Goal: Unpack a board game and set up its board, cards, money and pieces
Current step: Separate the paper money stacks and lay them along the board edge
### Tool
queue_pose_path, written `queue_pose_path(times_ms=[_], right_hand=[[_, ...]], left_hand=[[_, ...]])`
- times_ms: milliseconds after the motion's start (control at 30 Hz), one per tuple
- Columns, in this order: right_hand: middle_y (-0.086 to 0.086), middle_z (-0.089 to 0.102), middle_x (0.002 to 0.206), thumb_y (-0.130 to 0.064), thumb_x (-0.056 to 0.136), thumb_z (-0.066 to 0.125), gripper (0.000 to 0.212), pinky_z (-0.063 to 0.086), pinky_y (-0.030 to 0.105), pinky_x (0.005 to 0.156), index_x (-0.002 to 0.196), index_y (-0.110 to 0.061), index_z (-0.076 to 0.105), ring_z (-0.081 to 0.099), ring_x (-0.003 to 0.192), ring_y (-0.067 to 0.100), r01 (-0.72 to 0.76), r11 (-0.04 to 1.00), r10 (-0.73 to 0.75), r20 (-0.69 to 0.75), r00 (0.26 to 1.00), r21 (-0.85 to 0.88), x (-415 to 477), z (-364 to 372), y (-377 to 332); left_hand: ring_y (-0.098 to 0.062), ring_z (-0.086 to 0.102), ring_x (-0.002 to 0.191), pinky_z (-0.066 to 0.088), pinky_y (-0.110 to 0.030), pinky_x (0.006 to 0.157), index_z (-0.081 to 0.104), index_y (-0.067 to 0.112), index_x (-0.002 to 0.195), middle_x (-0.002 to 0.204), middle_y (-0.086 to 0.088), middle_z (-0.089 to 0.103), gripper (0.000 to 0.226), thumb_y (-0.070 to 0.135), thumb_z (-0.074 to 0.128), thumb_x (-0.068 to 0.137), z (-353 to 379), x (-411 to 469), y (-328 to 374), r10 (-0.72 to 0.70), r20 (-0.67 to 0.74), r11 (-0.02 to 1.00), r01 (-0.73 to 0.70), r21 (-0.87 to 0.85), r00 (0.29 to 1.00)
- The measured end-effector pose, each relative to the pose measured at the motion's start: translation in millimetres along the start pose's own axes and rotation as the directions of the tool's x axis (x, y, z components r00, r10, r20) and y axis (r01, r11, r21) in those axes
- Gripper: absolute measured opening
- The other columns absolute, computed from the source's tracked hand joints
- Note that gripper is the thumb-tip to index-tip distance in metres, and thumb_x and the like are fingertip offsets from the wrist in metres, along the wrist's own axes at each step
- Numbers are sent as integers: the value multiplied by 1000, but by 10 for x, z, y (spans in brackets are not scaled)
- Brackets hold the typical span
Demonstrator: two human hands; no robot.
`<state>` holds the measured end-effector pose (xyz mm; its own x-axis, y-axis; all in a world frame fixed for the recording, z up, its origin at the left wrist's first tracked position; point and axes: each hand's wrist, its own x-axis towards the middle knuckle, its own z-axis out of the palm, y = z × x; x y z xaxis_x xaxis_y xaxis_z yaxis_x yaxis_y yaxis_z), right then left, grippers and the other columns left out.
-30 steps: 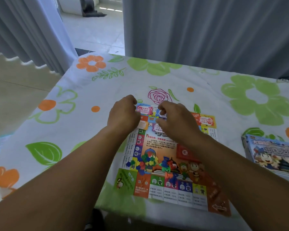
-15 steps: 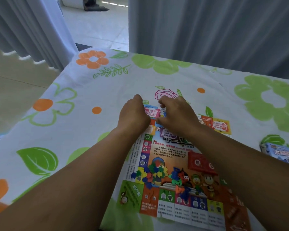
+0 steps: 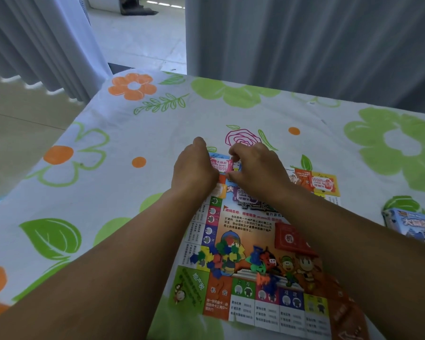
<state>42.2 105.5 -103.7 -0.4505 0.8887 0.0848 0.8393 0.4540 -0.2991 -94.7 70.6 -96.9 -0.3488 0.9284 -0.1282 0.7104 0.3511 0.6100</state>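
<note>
Both hands on pink note, long axis left-right

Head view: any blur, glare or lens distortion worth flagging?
Head view: soft, even daylight, no glare on the board; wide-angle distortion bows the table edge; the board's near rows and the game box at the right edge look smeared.

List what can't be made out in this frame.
Head view, all items.
Whether the left hand or right hand grips anything: their own knuckles hide the fingertips.
Pink note: mostly covered by the left hand.
Game box: cut off by the right edge.
Board: right side under the right forearm, near corner cut by the bottom edge; small print blurred.
Coloured pieces: heaped, count unreadable.
</note>
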Motion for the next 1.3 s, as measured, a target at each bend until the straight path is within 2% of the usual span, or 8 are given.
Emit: queue_pose_path(times_ms=[433,800,1000,1200,1300], right_hand=[[6,69,107,-33,86,76,41,52,43,84,120,-17,61,57,102,25,1,1000,-1,-7,1000,16,10,7,16],[4,68,115,-33,87,75,46,52,43,86,126,-17,57,56,107,25,1,999,-2,37,999,37,27,-21,38],[2,68,116,-23,87,73,42,49,43,89,125,-13,58,54,112,26,-19,997,17,25,1000,77,-15,-197,111],[-1,68,112,-13,88,67,36,49,42,85,122,-16,58,53,107,23,-57,997,56,17,998,60,-267,-479,236],[-1,69,110,-9,89,65,33,51,42,84,121,-15,59,57,103,24,-76,993,74,18,997,93,-469,-591,281]], left_hand=[[-24,67,98,58,-41,81,47,15,121,117,-7,66,48,19,76,84,26,16,-8,27,-17,1000,-27,7,999],[-25,67,98,59,-41,81,47,15,121,117,-7,66,49,20,77,83,14,1,7,18,-10,1000,-18,-3,1000],[-26,63,101,56,-44,84,48,14,122,119,-6,63,45,14,72,84,-81,-16,22,21,-30,1000,-21,-4,999],[-26,61,101,56,-47,82,50,12,123,117,-6,64,43,8,68,85,-288,-187,139,68,-39,998,-68,3,997],[-25,62,102,57,-46,82,49,12,128,120,-7,64,49,10,70,84,-416,-320,213,85,-29,996,-85,5,996]])
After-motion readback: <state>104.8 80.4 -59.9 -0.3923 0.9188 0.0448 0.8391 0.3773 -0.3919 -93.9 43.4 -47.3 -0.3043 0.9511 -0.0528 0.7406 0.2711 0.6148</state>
